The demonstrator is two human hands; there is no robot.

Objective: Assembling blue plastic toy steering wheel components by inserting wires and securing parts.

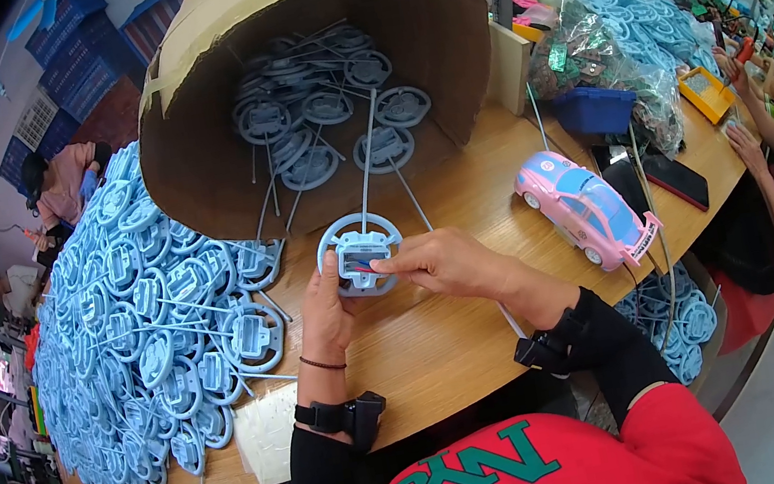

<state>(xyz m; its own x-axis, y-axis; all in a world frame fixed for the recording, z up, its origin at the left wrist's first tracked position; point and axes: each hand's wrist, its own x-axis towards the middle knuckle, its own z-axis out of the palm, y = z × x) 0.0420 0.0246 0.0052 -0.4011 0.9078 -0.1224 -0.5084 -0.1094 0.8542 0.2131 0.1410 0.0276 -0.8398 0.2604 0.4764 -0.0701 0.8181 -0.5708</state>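
Observation:
I hold a light blue toy steering-wheel part (360, 249) with a long thin rod over the wooden table (461, 200). My left hand (325, 308) grips its lower left rim. My right hand (447, 266) pinches its centre from the right, fingertips on the grey middle piece. The rod points away from me toward an open cardboard box (290, 14) lying on its side with several of the same parts inside.
A big pile of the same blue parts (132, 323) covers the table's left. A pink and blue toy car (587, 208) stands at right, beside a dark flat case (676, 181) and bagged blue parts (625, 52). More blue parts (677, 317) sit below the edge. Other people work at right and left.

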